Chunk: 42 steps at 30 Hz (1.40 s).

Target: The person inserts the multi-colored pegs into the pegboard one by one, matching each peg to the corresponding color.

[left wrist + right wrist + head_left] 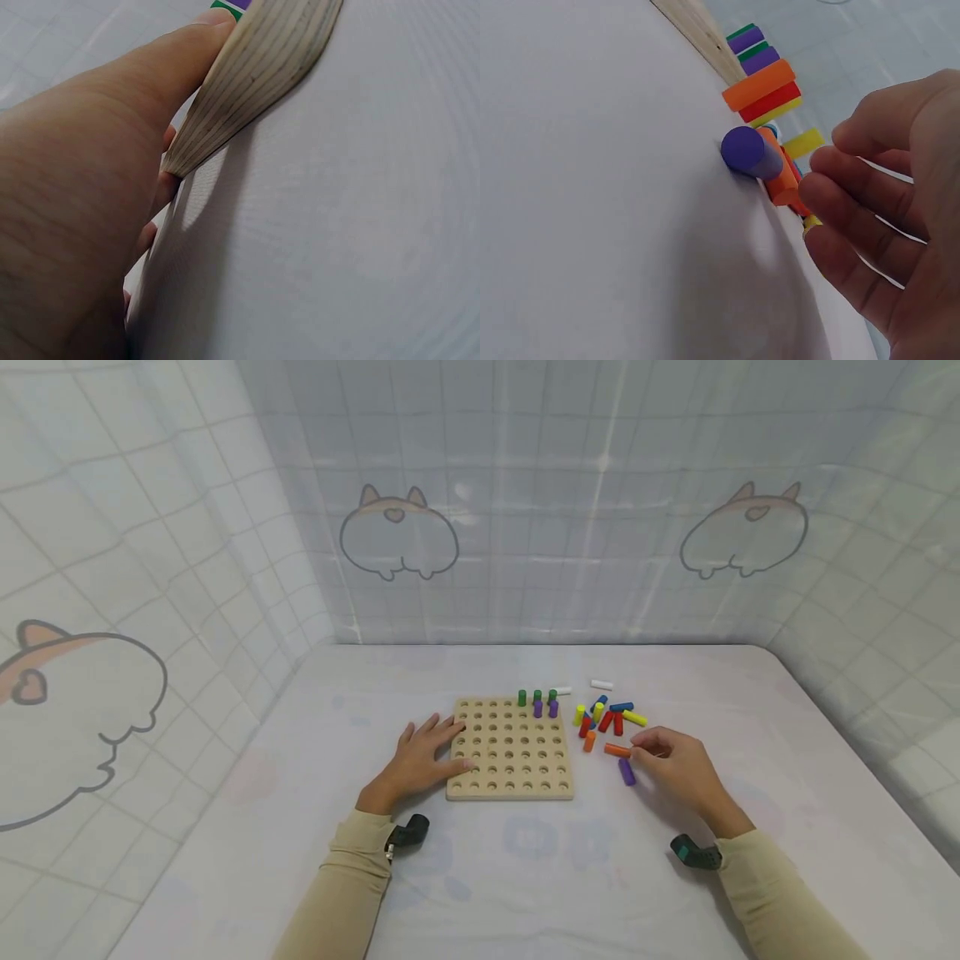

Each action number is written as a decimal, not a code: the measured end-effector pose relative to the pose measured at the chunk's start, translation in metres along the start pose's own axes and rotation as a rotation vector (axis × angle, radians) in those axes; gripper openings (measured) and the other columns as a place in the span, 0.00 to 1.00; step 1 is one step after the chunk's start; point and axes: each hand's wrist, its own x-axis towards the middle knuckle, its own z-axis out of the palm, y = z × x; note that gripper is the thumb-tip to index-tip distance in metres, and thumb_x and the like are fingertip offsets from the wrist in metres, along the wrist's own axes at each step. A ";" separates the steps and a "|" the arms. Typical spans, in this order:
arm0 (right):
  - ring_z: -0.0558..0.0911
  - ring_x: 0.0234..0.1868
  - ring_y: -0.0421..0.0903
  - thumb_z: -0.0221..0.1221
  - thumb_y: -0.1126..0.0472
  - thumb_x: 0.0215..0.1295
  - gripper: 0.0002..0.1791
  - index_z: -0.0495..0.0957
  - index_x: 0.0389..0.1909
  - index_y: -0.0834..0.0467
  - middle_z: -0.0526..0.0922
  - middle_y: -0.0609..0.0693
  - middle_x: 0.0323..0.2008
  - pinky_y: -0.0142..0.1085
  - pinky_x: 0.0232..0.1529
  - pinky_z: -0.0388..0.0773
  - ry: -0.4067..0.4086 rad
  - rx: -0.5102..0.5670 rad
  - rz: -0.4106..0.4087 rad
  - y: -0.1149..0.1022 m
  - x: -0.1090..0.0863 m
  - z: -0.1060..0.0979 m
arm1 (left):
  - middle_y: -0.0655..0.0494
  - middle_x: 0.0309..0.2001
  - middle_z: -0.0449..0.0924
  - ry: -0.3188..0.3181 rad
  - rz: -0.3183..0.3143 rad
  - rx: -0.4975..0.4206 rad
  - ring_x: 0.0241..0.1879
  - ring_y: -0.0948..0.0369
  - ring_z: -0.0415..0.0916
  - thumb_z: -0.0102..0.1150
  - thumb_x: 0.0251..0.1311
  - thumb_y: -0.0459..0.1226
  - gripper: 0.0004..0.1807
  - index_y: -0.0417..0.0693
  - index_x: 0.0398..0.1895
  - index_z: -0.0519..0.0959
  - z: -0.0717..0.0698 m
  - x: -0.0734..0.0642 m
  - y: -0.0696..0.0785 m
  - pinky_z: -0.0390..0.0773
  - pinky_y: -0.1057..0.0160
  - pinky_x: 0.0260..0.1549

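My left hand (424,756) rests spread at the left side of a wooden pegboard (500,794); its thumb (169,67) lies over the board's top edge. Three green pegs (522,697) stand in the board's back row at the right, with two purple pegs (537,710) before them. To the right of the board, my right hand (678,767) hovers low, its loosely bent fingertips right at the end of a lying orange peg (617,750). Nothing shows between its thumb and fingers in the right wrist view. A loose purple peg (750,152) lies just nearer to me.
Beyond the right hand's fingertips lie several loose pegs: red pegs (618,723), a blue peg (622,707), a yellow peg (634,718) and a white peg (602,685). Another orange peg (589,742) is upright near the board. Tiled-pattern curtains (555,527) enclose the white table (510,877).
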 end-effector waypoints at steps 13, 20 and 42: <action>0.79 0.38 0.47 0.66 0.56 0.66 0.11 0.84 0.45 0.56 0.84 0.47 0.36 0.39 0.38 0.80 -0.081 -0.138 -0.026 -0.001 -0.002 0.006 | 0.50 0.77 0.56 -0.001 0.014 -0.015 0.78 0.49 0.41 0.57 0.62 0.64 0.46 0.53 0.78 0.62 -0.004 -0.003 0.004 0.31 0.38 0.72; 0.77 0.35 0.46 0.69 0.53 0.63 0.14 0.84 0.45 0.55 0.82 0.45 0.32 0.37 0.34 0.77 -0.083 -0.215 -0.051 0.001 -0.002 0.012 | 0.51 0.78 0.55 -0.005 0.005 0.001 0.78 0.50 0.40 0.56 0.62 0.66 0.46 0.53 0.78 0.61 -0.003 -0.001 0.003 0.31 0.40 0.72; 0.74 0.35 0.46 0.70 0.56 0.61 0.17 0.85 0.48 0.59 0.78 0.46 0.32 0.37 0.35 0.76 -0.126 -0.250 -0.048 -0.004 -0.002 0.023 | 0.52 0.78 0.54 -0.006 0.004 -0.009 0.79 0.50 0.40 0.57 0.61 0.66 0.47 0.54 0.78 0.61 0.000 0.000 -0.001 0.31 0.40 0.72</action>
